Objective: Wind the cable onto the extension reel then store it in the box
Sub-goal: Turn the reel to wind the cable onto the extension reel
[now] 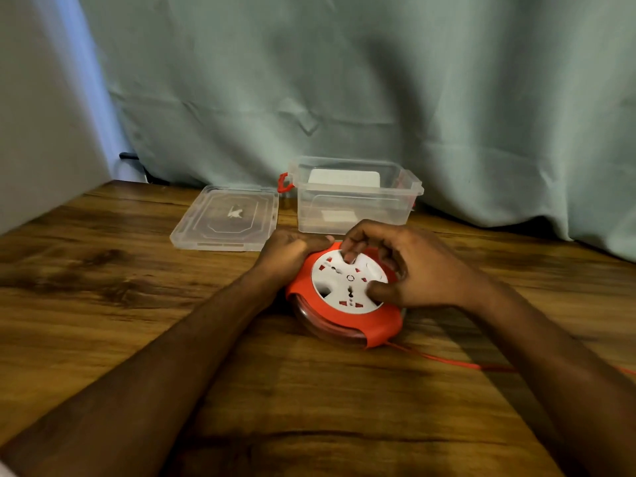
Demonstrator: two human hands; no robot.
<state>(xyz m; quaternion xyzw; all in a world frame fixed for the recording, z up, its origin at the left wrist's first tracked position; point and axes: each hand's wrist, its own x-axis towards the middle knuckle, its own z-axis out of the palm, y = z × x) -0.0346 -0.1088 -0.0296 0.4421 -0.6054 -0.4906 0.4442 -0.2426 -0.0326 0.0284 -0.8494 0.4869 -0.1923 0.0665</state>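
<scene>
A round orange extension reel (344, 315) with a white socket face (339, 280) lies flat on the wooden table (137, 304). My left hand (289, 251) grips the reel's far left rim. My right hand (395, 266) rests on the white face, with fingers curled onto the centre disc. A thin orange cable (457, 362) runs from the reel's near right edge towards the right. Behind the reel stands the open clear box (354, 197) with red latches.
The box's clear lid (227, 218) lies flat to the left of the box. A pale green curtain (344, 80) hangs along the table's back edge. A grey wall (41, 115) stands at the left.
</scene>
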